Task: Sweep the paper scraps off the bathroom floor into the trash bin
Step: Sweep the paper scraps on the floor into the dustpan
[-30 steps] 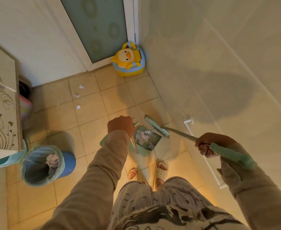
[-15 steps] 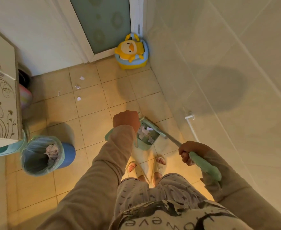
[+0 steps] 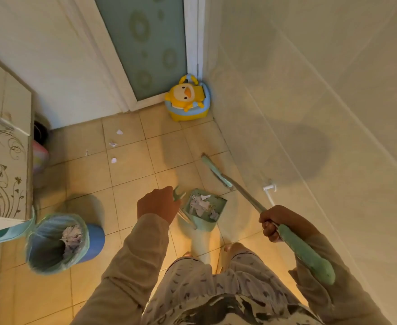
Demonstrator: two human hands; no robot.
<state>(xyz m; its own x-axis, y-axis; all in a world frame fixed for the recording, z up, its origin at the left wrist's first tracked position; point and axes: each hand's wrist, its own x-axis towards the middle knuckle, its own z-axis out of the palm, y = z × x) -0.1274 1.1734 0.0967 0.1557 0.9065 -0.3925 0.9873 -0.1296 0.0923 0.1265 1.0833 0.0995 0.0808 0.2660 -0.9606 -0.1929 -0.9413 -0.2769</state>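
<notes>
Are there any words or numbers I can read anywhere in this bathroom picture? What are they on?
No words or numbers can be read.
Dark marks at the bottom edge, on the person's patterned clothing: cut off and blurred, not readable.
Cabinet door: only swirly flower drawings, no writing.
Duck potty, trash bin, dustpan and broom: no label shows.

A home bathroom is shown. Tiled floor [image 3: 131, 170] and walls are seen, with a frosted door [image 3: 146, 43] and duck potty [image 3: 188, 99] far right.
</notes>
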